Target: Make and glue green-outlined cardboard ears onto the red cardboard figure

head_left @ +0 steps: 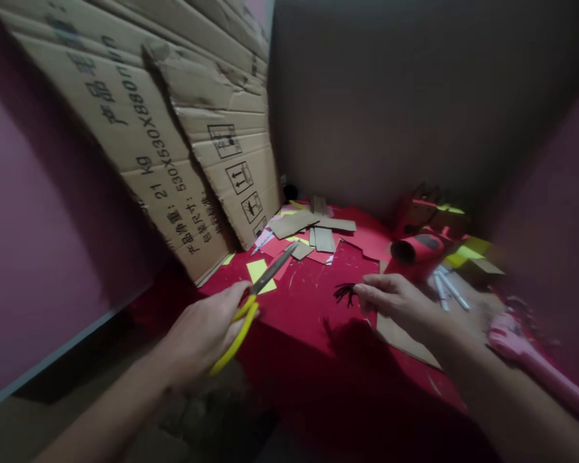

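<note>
My left hand (205, 334) is closed around yellow-handled scissors (271, 269), whose blades lie together and point up and away over the red table. In my right hand (390, 297) a small bunch of thin dark strands (346, 293) is pinched between thumb and fingers, with the loose ends hanging to the left. What the strands are made of I cannot tell. Beneath the scissor blades lies a yellow paper piece (260, 275). Just beyond the right hand rests a red tube (408, 252) with a dark open end.
Large printed cardboard sheets (174, 141) lean at the left. Cardboard scraps (294, 224) and coloured paper lie in a pile at the back of the red table (299, 321). White pens (451, 289) and a pink glue gun (516, 341) are at the right.
</note>
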`<state>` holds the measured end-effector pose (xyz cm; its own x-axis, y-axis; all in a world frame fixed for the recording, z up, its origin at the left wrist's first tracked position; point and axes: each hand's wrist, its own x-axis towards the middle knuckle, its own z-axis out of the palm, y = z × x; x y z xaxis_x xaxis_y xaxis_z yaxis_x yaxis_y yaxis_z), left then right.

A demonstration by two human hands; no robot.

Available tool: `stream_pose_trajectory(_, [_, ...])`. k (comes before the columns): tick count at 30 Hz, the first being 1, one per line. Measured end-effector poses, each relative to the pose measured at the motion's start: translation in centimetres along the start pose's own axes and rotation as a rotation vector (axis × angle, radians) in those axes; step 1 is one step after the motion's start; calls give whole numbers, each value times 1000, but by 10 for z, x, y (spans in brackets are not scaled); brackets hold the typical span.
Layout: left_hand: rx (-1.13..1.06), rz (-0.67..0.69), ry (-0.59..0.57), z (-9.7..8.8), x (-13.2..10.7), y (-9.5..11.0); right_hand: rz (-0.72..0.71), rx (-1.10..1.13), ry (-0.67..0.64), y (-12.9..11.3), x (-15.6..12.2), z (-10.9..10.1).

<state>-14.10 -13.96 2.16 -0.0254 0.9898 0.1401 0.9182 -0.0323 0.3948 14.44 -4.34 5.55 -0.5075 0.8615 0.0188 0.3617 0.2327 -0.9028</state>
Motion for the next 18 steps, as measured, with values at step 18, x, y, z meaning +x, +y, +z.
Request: stream_pose_trajectory(18, [-320,685,-257,55,89,199,38,95,22,29,-34,-70])
